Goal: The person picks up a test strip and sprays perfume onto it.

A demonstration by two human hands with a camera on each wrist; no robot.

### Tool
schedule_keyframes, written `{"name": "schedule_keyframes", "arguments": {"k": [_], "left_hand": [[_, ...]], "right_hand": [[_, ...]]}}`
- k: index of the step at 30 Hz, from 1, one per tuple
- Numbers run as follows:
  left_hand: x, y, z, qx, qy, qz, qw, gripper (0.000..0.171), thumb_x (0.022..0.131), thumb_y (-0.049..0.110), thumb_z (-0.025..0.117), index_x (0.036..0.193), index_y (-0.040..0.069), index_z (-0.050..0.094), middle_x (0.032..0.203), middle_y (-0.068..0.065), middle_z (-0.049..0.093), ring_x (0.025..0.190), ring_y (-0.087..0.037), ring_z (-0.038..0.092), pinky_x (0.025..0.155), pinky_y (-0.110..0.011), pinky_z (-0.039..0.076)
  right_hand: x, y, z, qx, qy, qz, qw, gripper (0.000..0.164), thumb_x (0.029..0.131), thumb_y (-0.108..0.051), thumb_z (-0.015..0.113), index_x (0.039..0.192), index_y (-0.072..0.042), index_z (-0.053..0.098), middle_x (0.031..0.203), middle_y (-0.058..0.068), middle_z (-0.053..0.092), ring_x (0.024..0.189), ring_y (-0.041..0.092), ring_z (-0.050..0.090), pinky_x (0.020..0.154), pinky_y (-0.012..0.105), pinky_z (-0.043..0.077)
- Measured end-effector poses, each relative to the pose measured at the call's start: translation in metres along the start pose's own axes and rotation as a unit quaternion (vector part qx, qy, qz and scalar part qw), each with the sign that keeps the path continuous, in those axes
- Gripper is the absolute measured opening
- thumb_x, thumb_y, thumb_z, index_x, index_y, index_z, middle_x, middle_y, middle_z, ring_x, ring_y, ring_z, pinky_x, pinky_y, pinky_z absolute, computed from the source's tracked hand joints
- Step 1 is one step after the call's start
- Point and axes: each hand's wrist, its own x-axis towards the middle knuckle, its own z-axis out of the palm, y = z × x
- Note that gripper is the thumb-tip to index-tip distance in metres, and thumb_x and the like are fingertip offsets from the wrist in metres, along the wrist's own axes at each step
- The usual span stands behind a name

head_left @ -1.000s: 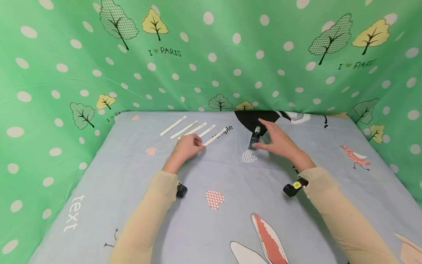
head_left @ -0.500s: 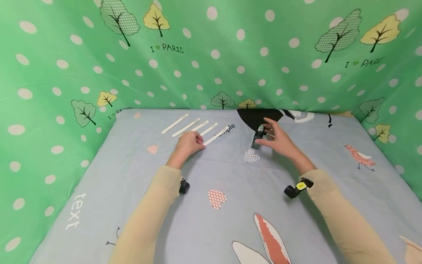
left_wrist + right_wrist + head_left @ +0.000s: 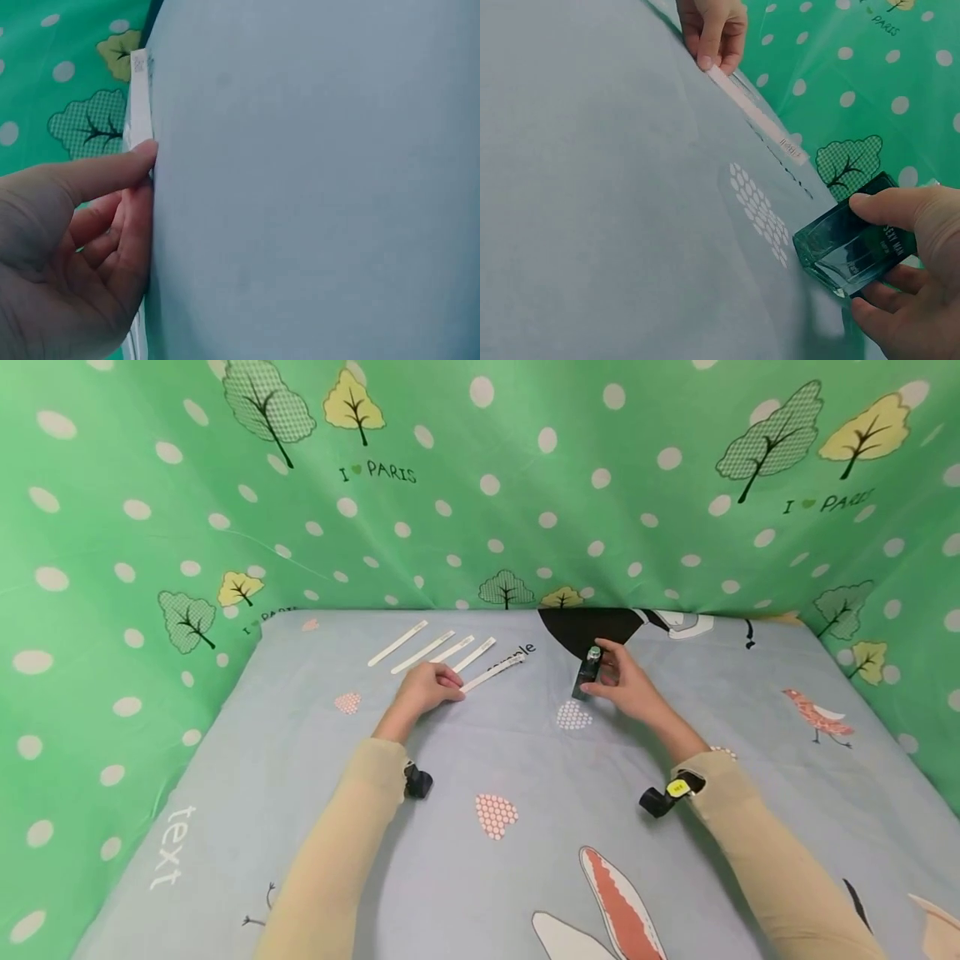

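Note:
My left hand (image 3: 427, 687) pinches the near end of a white paper test strip (image 3: 491, 673) between thumb and fingertips. In the right wrist view the far end of this strip (image 3: 757, 116) bears small print. To the right, my right hand (image 3: 628, 685) holds a dark green glass perfume bottle (image 3: 587, 675), thumb on the near face and fingers behind. White lettering reading "SEXY MAN" shows on the bottle (image 3: 855, 244) in the right wrist view, and it is tilted there. The bottle's top with a pale green tip points away from me in the head view.
Several more white strips (image 3: 397, 644) lie in a slanted row left of and behind my left hand. A blue-grey printed cloth (image 3: 450, 877) covers the table. Behind the far edge hangs a green dotted curtain (image 3: 450, 527). Both wrists carry small black cameras (image 3: 658, 802).
My right hand's fingers have closed in round the perfume bottle, which they stood around loosely before. The far end of the pinched strip has shifted slightly to the right and nearer.

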Motion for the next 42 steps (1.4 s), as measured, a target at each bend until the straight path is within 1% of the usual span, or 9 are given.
{"name": "schedule_keyframes", "arguments": {"k": [3, 6, 10, 14, 17, 21, 26, 33, 42], "left_hand": [[-0.002, -0.001, -0.004, -0.013, -0.012, 0.007, 0.9998, 0.021, 0.082, 0.017, 0.080, 0.099, 0.007, 0.074, 0.089, -0.003, 0.070, 0.079, -0.012, 0.058, 0.071, -0.020, 0.045], [-0.005, -0.001, -0.007, -0.052, -0.026, 0.007, 0.9983, 0.020, 0.084, 0.013, 0.078, 0.100, 0.003, 0.073, 0.085, -0.001, 0.066, 0.076, -0.009, 0.056, 0.070, -0.018, 0.047], [-0.008, -0.001, -0.008, -0.096, -0.040, 0.001, 0.9946, 0.017, 0.087, 0.008, 0.075, 0.100, -0.001, 0.070, 0.082, 0.001, 0.062, 0.071, -0.005, 0.057, 0.066, -0.016, 0.050], [-0.011, -0.001, -0.007, -0.102, -0.052, 0.006, 0.9934, 0.016, 0.088, 0.007, 0.073, 0.101, -0.002, 0.068, 0.083, -0.002, 0.063, 0.072, -0.007, 0.058, 0.068, -0.018, 0.053], [-0.014, -0.002, -0.006, -0.109, -0.051, 0.005, 0.9927, 0.017, 0.088, 0.006, 0.073, 0.101, -0.003, 0.068, 0.083, -0.003, 0.064, 0.071, -0.007, 0.059, 0.068, -0.018, 0.055], [-0.015, -0.002, -0.006, -0.116, -0.032, 0.006, 0.9927, 0.017, 0.088, 0.005, 0.073, 0.101, -0.003, 0.068, 0.083, -0.004, 0.067, 0.069, -0.006, 0.061, 0.068, -0.019, 0.056], [-0.015, 0.004, -0.009, -0.117, -0.020, 0.002, 0.9929, 0.016, 0.088, 0.006, 0.073, 0.100, -0.001, 0.068, 0.084, -0.006, 0.069, 0.069, -0.008, 0.063, 0.067, -0.022, 0.057], [-0.016, 0.011, -0.013, -0.121, -0.012, -0.002, 0.9926, 0.016, 0.088, 0.008, 0.073, 0.102, 0.001, 0.068, 0.085, -0.005, 0.067, 0.068, -0.009, 0.063, 0.068, -0.024, 0.058], [-0.022, 0.018, -0.018, -0.131, 0.003, 0.013, 0.9913, 0.017, 0.088, 0.007, 0.073, 0.103, 0.000, 0.070, 0.088, -0.007, 0.070, 0.070, -0.008, 0.063, 0.068, -0.020, 0.058]], "right_hand": [[0.000, 0.001, 0.002, 0.007, -0.007, 0.005, 1.000, 0.083, 0.092, 0.003, 0.066, 0.155, 0.004, 0.012, 0.147, 0.037, 0.037, 0.141, 0.050, 0.035, 0.119, 0.059, 0.029], [0.000, 0.002, 0.003, 0.005, -0.011, 0.013, 1.000, 0.084, 0.091, 0.004, 0.066, 0.155, 0.005, 0.011, 0.148, 0.037, 0.035, 0.142, 0.050, 0.033, 0.120, 0.058, 0.027], [-0.001, 0.004, 0.004, -0.002, -0.009, 0.016, 1.000, 0.078, 0.091, 0.004, 0.065, 0.152, 0.009, 0.017, 0.149, 0.038, 0.034, 0.141, 0.051, 0.035, 0.121, 0.057, 0.027], [-0.003, 0.003, 0.006, -0.006, -0.001, 0.025, 1.000, 0.074, 0.090, 0.003, 0.067, 0.148, 0.012, 0.022, 0.147, 0.037, 0.036, 0.139, 0.050, 0.038, 0.121, 0.056, 0.028], [-0.005, 0.002, 0.008, -0.009, 0.004, 0.034, 0.999, 0.074, 0.089, 0.001, 0.068, 0.147, 0.012, 0.024, 0.146, 0.037, 0.038, 0.139, 0.050, 0.039, 0.121, 0.055, 0.029], [-0.005, 0.000, 0.009, -0.010, 0.012, 0.037, 0.999, 0.073, 0.089, -0.001, 0.069, 0.146, 0.011, 0.026, 0.145, 0.036, 0.040, 0.139, 0.049, 0.040, 0.120, 0.053, 0.030], [-0.004, -0.004, 0.007, -0.009, 0.044, 0.036, 0.998, 0.069, 0.088, -0.004, 0.072, 0.142, 0.010, 0.032, 0.142, 0.034, 0.045, 0.139, 0.046, 0.043, 0.120, 0.050, 0.034], [-0.005, -0.011, 0.004, -0.017, 0.086, 0.006, 0.996, 0.067, 0.086, -0.005, 0.075, 0.140, 0.008, 0.037, 0.138, 0.030, 0.050, 0.134, 0.041, 0.049, 0.116, 0.045, 0.040], [-0.013, -0.024, 0.003, -0.032, 0.119, -0.061, 0.991, 0.075, 0.086, -0.009, 0.077, 0.147, -0.007, 0.033, 0.129, 0.024, 0.059, 0.122, 0.036, 0.060, 0.104, 0.045, 0.050]]}}
